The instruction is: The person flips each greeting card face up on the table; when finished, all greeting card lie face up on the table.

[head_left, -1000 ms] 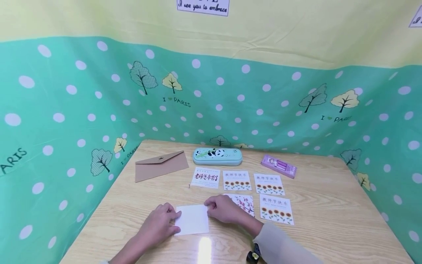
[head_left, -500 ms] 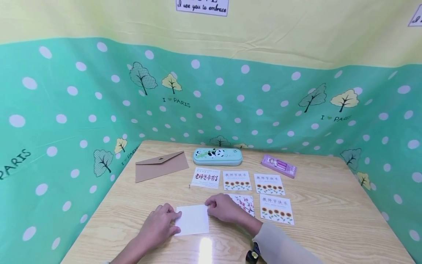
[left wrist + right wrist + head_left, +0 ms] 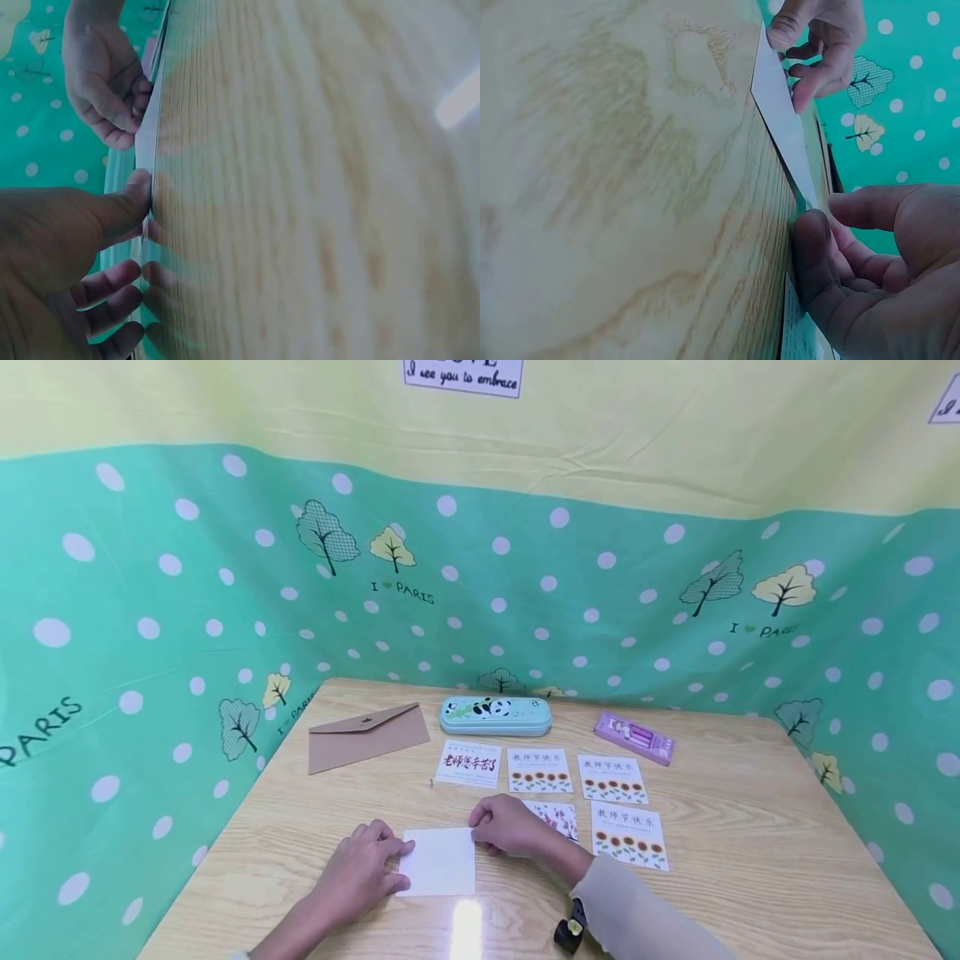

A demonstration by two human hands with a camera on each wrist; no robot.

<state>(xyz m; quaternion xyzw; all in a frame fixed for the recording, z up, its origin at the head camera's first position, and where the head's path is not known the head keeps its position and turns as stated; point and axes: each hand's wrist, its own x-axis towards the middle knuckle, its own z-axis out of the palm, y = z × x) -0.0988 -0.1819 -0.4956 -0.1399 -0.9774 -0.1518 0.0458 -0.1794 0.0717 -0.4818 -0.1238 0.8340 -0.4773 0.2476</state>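
A blank white card (image 3: 438, 862) lies near the front of the wooden table in the head view, between both hands. My left hand (image 3: 358, 870) is at its left edge, with thumb and index fingertips apart and resting on the card. In the left wrist view, the other fingers (image 3: 112, 307) of that hand are loosely bent, their tips near the tabletop. At the far right corner of the card, my right hand (image 3: 510, 827) pinches it between thumb and curled fingers. Part of a blossom-print card (image 3: 557, 820) is hidden behind the right hand and wrist.
Several cards lie behind and to the right, including a sunflower card (image 3: 628, 835) and a red-lettered card (image 3: 468, 763). Farther back are a brown envelope (image 3: 367, 742), a panda pencil case (image 3: 495, 717) and a purple pack (image 3: 634, 738). A dotted curtain (image 3: 480, 610) surrounds the table.
The white card has turned slightly, so its far edge lies straighter across. My right hand has moved a little away from the body with its corner; the left hand stays nearly in place.
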